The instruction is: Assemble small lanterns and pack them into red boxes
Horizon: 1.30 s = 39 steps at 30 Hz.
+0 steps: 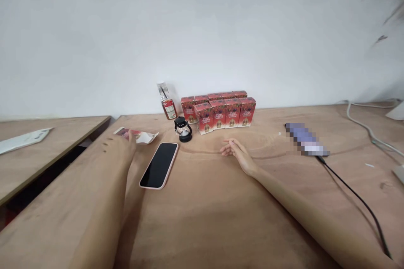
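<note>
My left hand [126,145] is at the near edge of a flattened red carton [142,136] with white flaps; its thumb overlaps the print, and the other fingers are hard to make out. Over the middle of the table is my right hand [238,153], palm sideways, with loosely bent fingers slightly apart and nothing in them. Between the hands, a small black lantern [183,129] with a clear body stands upright. Behind it are two rows of red Christmas boxes [232,113], several in all. A phone [159,164] in a pink case lies near my left hand, its screen dark.
A bottle with a red label [169,109] stands by the wall. At right lies another phone [306,139], screen blurred, with a black cable [353,197]. White cords [362,122] run farther right. A gap separates the left table [63,147], which bears a white packet [23,140].
</note>
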{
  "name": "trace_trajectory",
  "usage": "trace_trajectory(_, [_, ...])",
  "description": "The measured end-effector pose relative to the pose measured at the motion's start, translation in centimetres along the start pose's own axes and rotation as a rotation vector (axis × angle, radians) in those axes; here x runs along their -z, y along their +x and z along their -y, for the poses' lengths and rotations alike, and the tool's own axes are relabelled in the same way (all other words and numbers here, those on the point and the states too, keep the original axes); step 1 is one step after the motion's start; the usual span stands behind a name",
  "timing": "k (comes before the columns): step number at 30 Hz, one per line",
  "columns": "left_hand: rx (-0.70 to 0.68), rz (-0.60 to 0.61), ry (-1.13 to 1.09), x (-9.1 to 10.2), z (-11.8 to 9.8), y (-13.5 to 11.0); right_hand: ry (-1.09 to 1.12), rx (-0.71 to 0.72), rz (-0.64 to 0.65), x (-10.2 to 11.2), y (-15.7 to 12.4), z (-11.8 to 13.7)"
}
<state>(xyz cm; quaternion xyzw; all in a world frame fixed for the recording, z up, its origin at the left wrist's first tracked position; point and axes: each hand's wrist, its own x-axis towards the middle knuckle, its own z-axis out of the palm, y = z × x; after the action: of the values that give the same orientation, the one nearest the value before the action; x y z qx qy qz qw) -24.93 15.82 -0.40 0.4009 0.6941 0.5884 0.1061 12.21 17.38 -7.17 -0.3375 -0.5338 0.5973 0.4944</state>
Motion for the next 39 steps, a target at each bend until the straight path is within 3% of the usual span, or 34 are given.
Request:
trace_trajectory(2, [-0.224,-0.102,0.308,-1.1,-1.9,-1.0,-0.007,-0.001,0.008,0.0,0.0,0.0])
trace_trajectory(5, [-0.556,0.119,0.507,-4.5,-3.9,-3.2,-0.023,0.0,0.013,0.1,0.0,0.0])
trace_trajectory(9, [-0.68,0.382,0.534,-8.5,-3.7,-5.6,-0.049,0.01,0.02,0.0,-0.1,0.2])
trace_trajectory(12, [-0.704,0.349,0.428,-9.5,-2.9,-6.3,-0.081,0.018,0.046,0.0,-0.1,0.1])
trace_trajectory(15, [-0.657,0.212,0.24,-9.6,-3.1,-7.0,-0.1,0.049,0.045,0.0,-0.2,0.0])
trace_trajectory(17, [-0.574,0.199,0.084,-10.0,-3.7,-8.0,-0.112,0.059,0.057,0.0,-0.3,0.0])
trace_trajectory(22, [-0.171,0.322,-0.42,-12.5,-4.9,-12.1,-0.148,0.068,0.17,0.0,-0.5,0.3])
trace_trajectory(27, [0.208,0.418,-0.662,-13.8,-4.0,-15.1,-0.226,0.105,0.162,-0.3,-0.6,0.3])
trace_trajectory(29, [0.225,0.437,-0.67,-13.7,-3.5,-15.1,-0.24,0.138,0.101,-0.4,-0.5,0.0])
trace_trajectory(34, [0.05,0.372,-0.577,-13.4,-3.0,-14.4,-0.238,0.174,-0.138,-0.4,-0.2,-0.5])
trace_trajectory(39, [0.088,0.455,-0.616,-13.4,-3.4,-14.8,-0.158,0.172,-0.305,-0.5,-0.1,0.0])
